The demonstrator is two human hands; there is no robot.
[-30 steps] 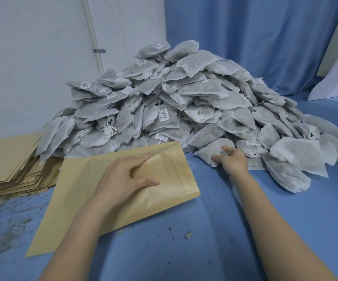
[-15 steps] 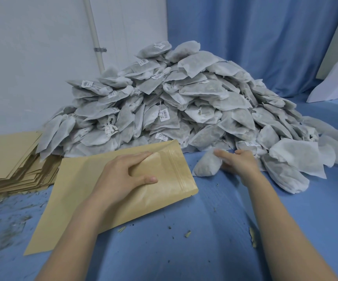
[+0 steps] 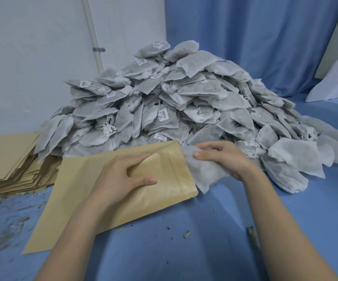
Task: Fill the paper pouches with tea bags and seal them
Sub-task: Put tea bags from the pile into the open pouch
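Tea bag (image 3: 202, 173), white, crumpled, blurred, at tan pouch (image 3: 87, 191) mouth

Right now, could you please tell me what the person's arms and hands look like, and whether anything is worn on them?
Both arms are bare from the bottom edge of the view to the fingertips: no sleeves, gloves, watch, bracelets or rings show. The left hand and right hand have short, unpainted fingernails. No markings or cables are visible on either forearm.

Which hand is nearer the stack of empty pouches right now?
Left. The left hand holds the open pouch lying just beside the stack of empty pouches; the right hand grips a tea bag beyond the pouch's mouth.
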